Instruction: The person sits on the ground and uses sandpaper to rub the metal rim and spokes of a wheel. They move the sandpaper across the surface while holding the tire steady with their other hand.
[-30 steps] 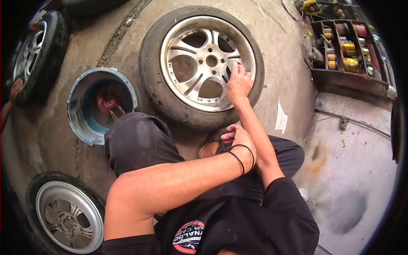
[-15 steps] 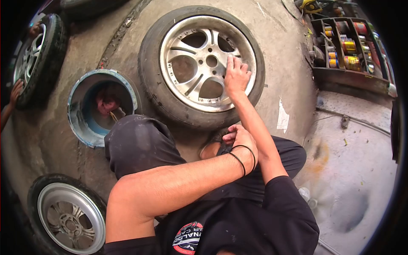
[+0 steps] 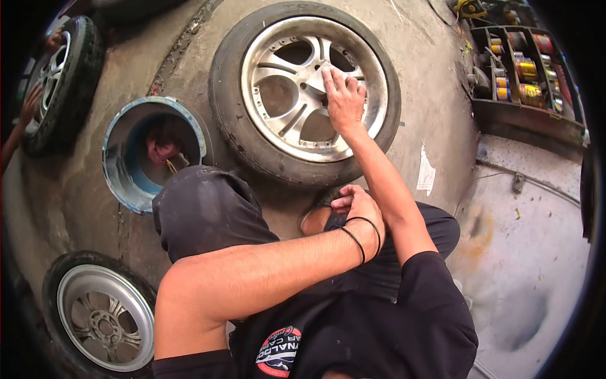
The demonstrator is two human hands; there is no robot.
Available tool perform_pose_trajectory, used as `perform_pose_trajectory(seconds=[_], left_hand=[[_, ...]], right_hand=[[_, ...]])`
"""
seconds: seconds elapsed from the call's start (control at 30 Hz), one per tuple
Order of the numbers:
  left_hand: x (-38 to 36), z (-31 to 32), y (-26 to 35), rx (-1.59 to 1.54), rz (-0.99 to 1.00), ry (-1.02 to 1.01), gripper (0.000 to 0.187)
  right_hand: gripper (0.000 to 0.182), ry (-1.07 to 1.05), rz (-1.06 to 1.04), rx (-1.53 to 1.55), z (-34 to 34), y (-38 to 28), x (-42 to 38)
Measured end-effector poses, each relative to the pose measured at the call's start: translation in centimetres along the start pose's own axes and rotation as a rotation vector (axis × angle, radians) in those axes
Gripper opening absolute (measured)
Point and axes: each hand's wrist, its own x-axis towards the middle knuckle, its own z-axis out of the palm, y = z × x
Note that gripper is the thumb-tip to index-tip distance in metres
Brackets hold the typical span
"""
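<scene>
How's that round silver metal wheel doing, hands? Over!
Right hand holding pale flat piece on wheel, near centre. Left hand curled beside bare right forearm. Wheel face up in black rubber tyre. Round blue bucket alongside, not in the way.

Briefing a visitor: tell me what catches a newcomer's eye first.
First, the silver wheel at top centre, the right hand holding a pale sheet against it. Then the blue-rimmed bucket left of the wheel, and the box of colourful cans at upper right.
</scene>
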Motion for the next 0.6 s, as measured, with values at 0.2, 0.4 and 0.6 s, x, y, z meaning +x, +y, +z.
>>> perform_pose_trajectory(seconds=[0.2, 0.4, 0.6], left_hand=[[0.3, 0.1, -0.2, 0.012, -0.016, -0.001, 0.032], [1.5, 0.7, 0.4, -0.013, -0.062, 0.011, 0.031], [0.8, 0.3, -0.9, -0.024, -0.031, -0.026, 0.031]], right_hand=[[0.056, 0.008, -0.03, 0.031, 0.3, 0.2, 0.5], [0.058, 0.043, -0.02, 0.086, 1.3, -0.3, 0.0], [0.064, -0.011, 0.029, 0.093, 0.7, -0.6, 1.1]])
